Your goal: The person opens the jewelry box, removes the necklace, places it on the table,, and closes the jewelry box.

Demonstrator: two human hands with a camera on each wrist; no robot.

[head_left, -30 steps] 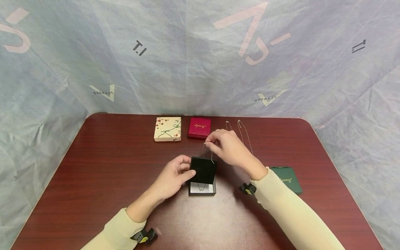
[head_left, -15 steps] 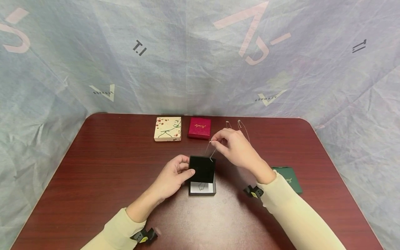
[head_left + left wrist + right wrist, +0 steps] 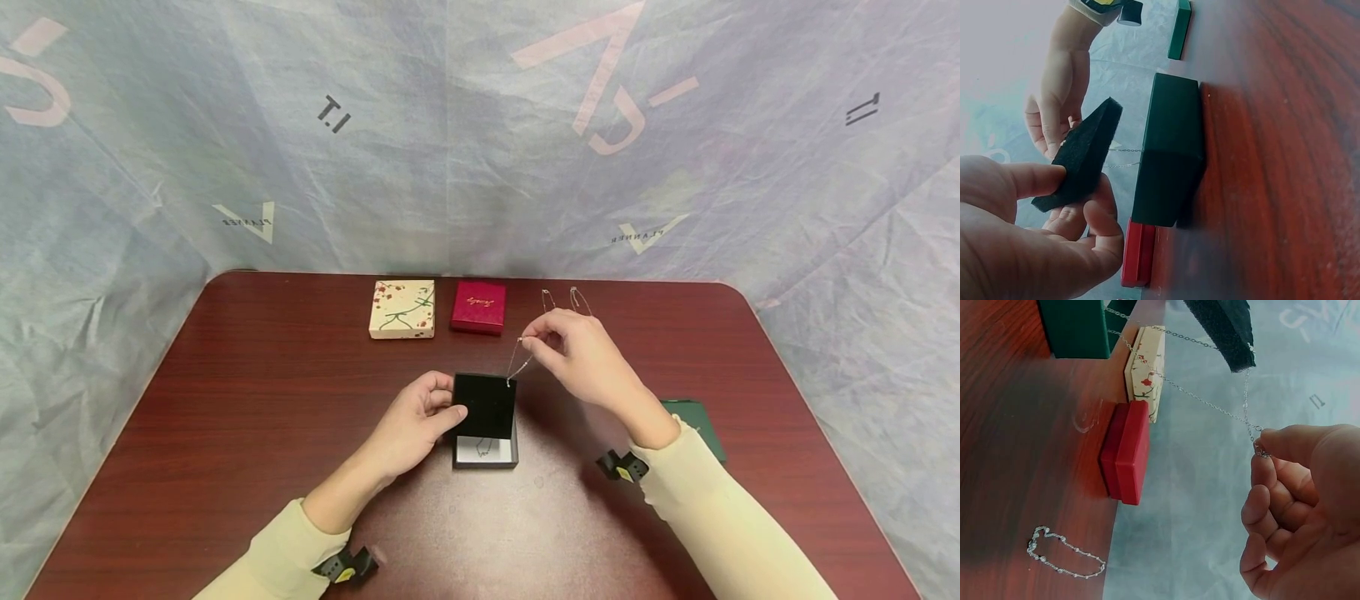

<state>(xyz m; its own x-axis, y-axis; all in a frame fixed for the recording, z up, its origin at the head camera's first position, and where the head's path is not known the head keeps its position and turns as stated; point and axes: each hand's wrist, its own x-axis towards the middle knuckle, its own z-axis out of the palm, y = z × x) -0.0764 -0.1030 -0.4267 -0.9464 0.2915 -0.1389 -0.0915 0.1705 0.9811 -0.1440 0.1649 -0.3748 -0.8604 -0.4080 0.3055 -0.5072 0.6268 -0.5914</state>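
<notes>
My left hand (image 3: 412,429) pinches a thin black foam pad (image 3: 483,400) between thumb and fingers, tilted above a small open dark green box (image 3: 1169,150). White lining and part of a chain show inside the box in the head view. Off to the right of the pad, my right hand (image 3: 588,358) pinches the clasp end of a fine silver necklace (image 3: 1194,397) between thumb and index finger. From those fingertips, strands of the necklace run to the pad's edge and down into the box. How the chain passes behind the pad is hidden.
A cream floral box (image 3: 402,310) and a red box (image 3: 478,307) stand at the back of the table. Other chains (image 3: 576,298) lie behind my right hand, one a beaded loop (image 3: 1063,553). A green lid (image 3: 697,425) lies partly under the right forearm.
My right hand has drawn back to the right with the necklace end, spreading the strands away from the pad. The left hand and pad have shifted only slightly.
</notes>
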